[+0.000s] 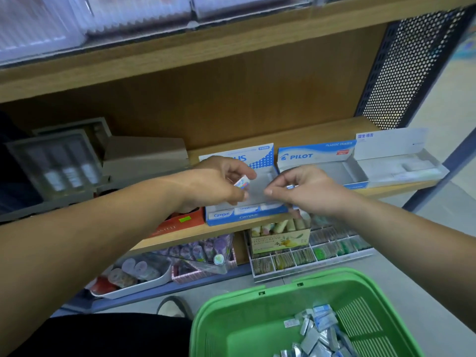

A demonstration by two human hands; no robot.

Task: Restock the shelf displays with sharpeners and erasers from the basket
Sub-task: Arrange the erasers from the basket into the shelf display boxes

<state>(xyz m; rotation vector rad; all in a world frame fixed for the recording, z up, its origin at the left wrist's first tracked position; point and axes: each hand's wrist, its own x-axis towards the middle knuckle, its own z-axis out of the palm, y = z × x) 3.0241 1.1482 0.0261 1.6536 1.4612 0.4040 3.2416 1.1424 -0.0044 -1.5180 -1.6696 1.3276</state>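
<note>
Many wrapped erasers [316,331] lie in green basket [244,318]

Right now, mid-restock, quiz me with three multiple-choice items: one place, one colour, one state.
1. The Pilot box sits: A) left of the Campus box B) right of it C) behind it.
2. The basket is: A) red B) green C) blue.
3. The hands are: A) flat and open B) each pinching a small wrapped item C) gripping the basket.
Answers: 1 B, Pilot stands at the Campus box's right side; 2 B, its rim and walls are green; 3 B, the left hand pinches a wrapped eraser and the right hand pinches a small packet.
</note>
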